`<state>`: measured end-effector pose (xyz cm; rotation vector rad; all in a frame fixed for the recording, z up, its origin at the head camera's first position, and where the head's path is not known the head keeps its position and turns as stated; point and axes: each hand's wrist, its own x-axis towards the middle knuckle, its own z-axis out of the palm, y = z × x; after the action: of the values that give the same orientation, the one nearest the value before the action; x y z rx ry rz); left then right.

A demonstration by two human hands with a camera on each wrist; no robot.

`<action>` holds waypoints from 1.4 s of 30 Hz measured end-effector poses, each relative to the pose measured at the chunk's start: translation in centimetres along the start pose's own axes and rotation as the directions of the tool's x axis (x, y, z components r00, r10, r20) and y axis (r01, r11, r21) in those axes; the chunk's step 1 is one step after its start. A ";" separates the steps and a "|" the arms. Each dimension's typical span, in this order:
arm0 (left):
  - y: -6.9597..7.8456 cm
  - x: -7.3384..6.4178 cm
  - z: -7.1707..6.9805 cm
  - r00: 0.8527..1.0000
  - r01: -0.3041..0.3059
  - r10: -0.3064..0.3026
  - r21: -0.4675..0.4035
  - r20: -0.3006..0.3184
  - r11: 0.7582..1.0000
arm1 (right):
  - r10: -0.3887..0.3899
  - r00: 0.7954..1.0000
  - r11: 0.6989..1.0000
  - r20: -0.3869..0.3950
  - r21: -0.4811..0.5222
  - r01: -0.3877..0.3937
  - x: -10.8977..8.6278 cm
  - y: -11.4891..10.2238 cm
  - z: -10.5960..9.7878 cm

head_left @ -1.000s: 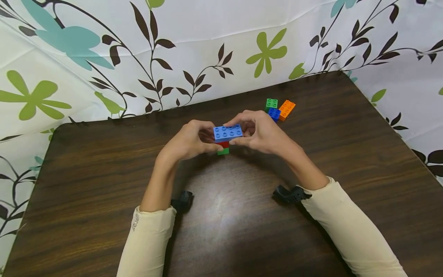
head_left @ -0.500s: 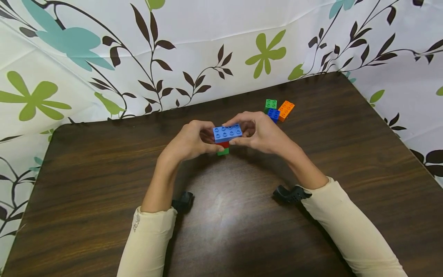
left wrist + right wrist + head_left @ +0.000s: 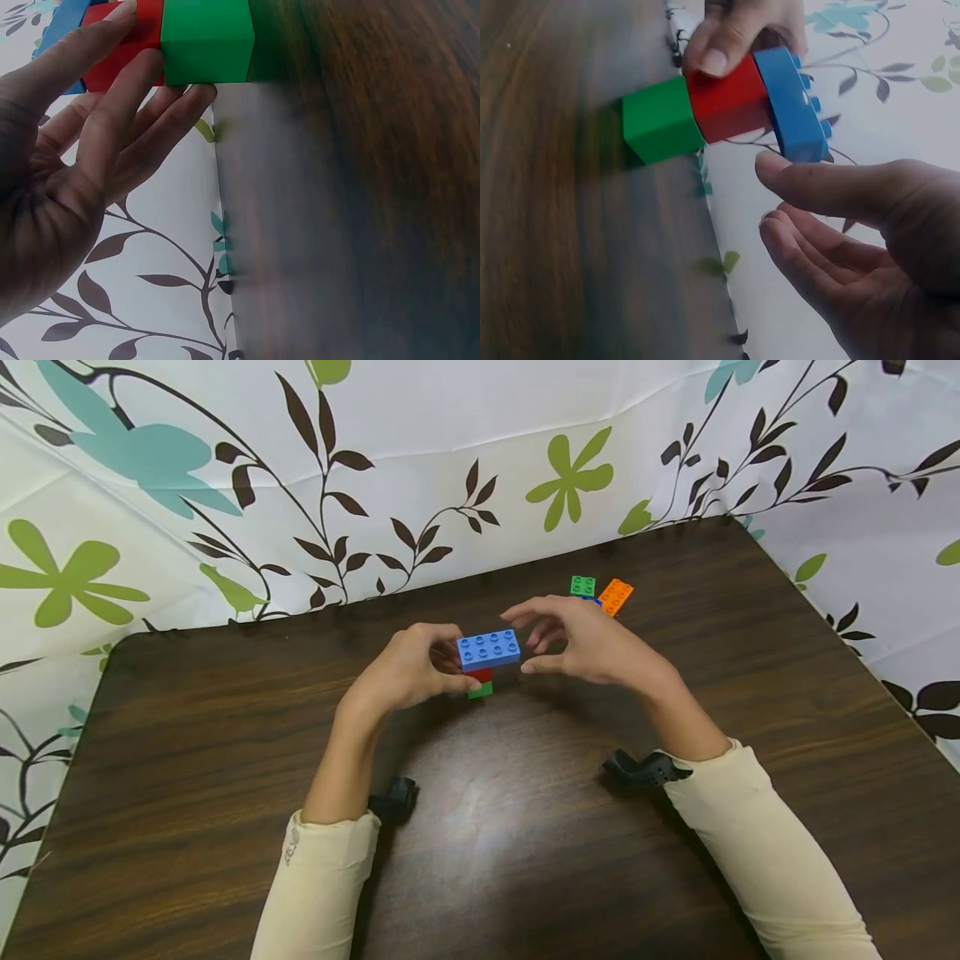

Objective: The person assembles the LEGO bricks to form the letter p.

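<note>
A small stack of toy building bricks stands on the table near the middle. Its bottom is a green brick (image 3: 660, 121), a red brick (image 3: 729, 97) sits on that, and a longer light blue brick (image 3: 488, 650) with studs lies on top, overhanging to the right. My left hand (image 3: 408, 668) pinches the red brick, its thumb on the near face. Just right of the blue brick, my right hand (image 3: 588, 639) holds nothing, its fingers and thumb spread apart. A gap shows between the right fingertips and the stack in the head view.
Behind my right hand lie a loose green brick (image 3: 582, 586), an orange brick (image 3: 616, 597) and a dark blue brick (image 3: 592, 600), partly hidden by that hand. The dark wooden table (image 3: 225, 760) backs onto a patterned curtain (image 3: 450, 435).
My right hand has let go of the light blue brick and moved right, now covering more of the dark blue brick. My left hand keeps its grip on the stack.
</note>
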<state>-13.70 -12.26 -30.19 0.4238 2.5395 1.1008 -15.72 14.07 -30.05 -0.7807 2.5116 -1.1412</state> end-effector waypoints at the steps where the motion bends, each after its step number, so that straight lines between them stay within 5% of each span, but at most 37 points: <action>1: 0.0 0.0 0.0 1.000 0.000 0.000 0.004 -0.001 1.000 | 0.007 1.000 1.000 -0.006 -0.003 -0.007 0.0 0.1 -0.2; 13: 0.4 -0.4 -0.3 1.000 0.002 -0.003 0.088 0.013 0.996 | 0.157 0.982 0.984 -0.103 -0.072 -0.165 -0.5 0.6 -2.3; 27: 0.8 -1.0 -1.2 0.994 -0.094 0.095 0.017 -0.046 0.995 | 0.276 0.935 0.947 -0.224 -0.105 -0.304 -1.0 1.6 -3.4; 34: 0.7 -0.8 -1.0 0.995 -0.085 0.084 -0.020 -0.057 0.996 | 0.368 0.897 0.911 -0.243 -0.097 -0.400 -1.1 2.5 -3.8; 42: 0.2 -0.5 -1.0 0.995 -0.086 0.081 -0.084 -0.065 0.993 | 0.381 0.894 0.911 -0.237 -0.072 -0.407 -0.9 3.7 -4.0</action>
<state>-13.63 -12.91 -29.31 0.4843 2.5364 1.2681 -18.11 19.07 -30.20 -0.1509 2.7646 -0.9834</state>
